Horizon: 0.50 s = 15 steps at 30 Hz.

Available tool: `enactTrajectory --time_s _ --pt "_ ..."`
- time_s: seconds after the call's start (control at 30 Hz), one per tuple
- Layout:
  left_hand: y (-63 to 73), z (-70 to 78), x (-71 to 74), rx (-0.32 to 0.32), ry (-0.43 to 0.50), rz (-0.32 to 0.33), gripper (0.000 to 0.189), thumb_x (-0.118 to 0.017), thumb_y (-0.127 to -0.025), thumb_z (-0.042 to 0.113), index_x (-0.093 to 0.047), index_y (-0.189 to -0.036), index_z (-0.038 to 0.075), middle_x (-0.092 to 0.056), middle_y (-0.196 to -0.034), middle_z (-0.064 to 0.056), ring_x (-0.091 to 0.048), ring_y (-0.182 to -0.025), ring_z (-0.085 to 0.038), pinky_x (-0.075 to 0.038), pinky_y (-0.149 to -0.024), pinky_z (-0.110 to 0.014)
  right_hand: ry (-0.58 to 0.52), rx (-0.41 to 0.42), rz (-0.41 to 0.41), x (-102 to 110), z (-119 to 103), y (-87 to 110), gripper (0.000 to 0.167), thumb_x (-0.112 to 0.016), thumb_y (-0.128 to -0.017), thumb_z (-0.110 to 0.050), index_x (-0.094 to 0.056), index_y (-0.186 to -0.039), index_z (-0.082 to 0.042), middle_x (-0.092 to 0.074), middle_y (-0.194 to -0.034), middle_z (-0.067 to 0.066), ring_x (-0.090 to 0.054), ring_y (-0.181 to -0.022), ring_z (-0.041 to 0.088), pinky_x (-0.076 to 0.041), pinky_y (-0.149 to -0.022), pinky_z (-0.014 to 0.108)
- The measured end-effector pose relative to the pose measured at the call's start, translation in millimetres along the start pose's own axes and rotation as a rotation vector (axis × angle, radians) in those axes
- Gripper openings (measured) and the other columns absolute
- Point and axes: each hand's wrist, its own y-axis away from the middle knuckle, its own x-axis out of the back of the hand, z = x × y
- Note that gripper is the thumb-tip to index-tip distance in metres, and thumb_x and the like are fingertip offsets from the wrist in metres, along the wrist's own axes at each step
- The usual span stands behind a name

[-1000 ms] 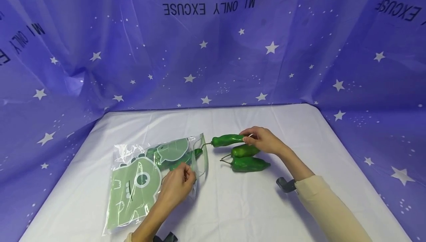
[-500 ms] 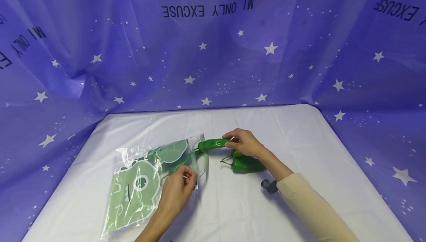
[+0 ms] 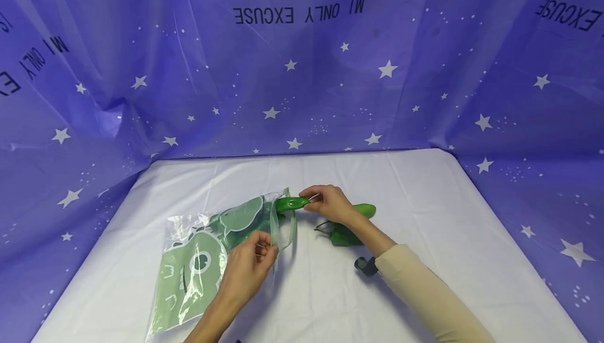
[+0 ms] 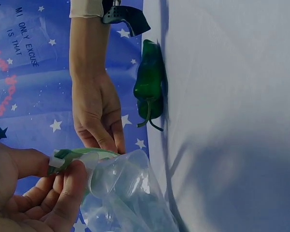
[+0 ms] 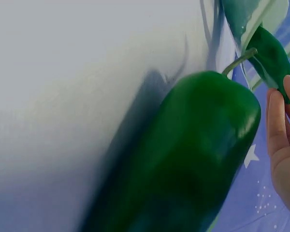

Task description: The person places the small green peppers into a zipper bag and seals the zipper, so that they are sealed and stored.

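Two peppers (image 3: pixel 345 235) lie on the cloth (image 3: pixel 321 290) outside the bag (image 3: pixel 193 280), and I count those as left; green shapes (image 3: pixel 257 225) show inside, which I take as done, though the print keeps me from numbering them. A third pepper (image 3: pixel 290 204) sits partway through the mouth, its outer end pinched by the right hand (image 3: pixel 330 204), so I judge that step midway. The left hand (image 3: pixel 250 267) pinches the rim (image 3: pixel 292 225), with the mouth standing open.
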Motion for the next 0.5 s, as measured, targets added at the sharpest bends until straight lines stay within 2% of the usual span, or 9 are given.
enactTrajectory --time_s 0.33,0.5 --pt "-2.7 -7.3 -1.7 -0.014 0.075 0.031 0.017 -0.073 -0.080 0.000 -0.061 -0.085 0.012 -0.060 -0.072 0.010 -0.060 -0.066 -0.005 -0.054 -0.058 -0.020 -0.027 -0.017 0.045 -10.4 -3.9 -4.7 0.022 -0.078 -0.079 -0.012 -0.070 -0.099 -0.014 -0.070 -0.086 -0.004 -0.065 -0.078 0.009 -0.054 -0.067 0.025" --pt "-3.4 -11.6 -3.2 -0.072 0.104 0.077 0.018 -0.075 -0.078 0.000 -0.064 -0.086 0.011 -0.063 -0.073 0.009 -0.061 -0.066 -0.005 -0.054 -0.058 -0.020 -0.055 -0.012 0.048 -15.2 -5.9 -7.6 0.021 -0.077 -0.080 -0.013 -0.070 -0.100 -0.014 -0.070 -0.087 -0.003 -0.066 -0.078 0.008 -0.055 -0.068 0.025"
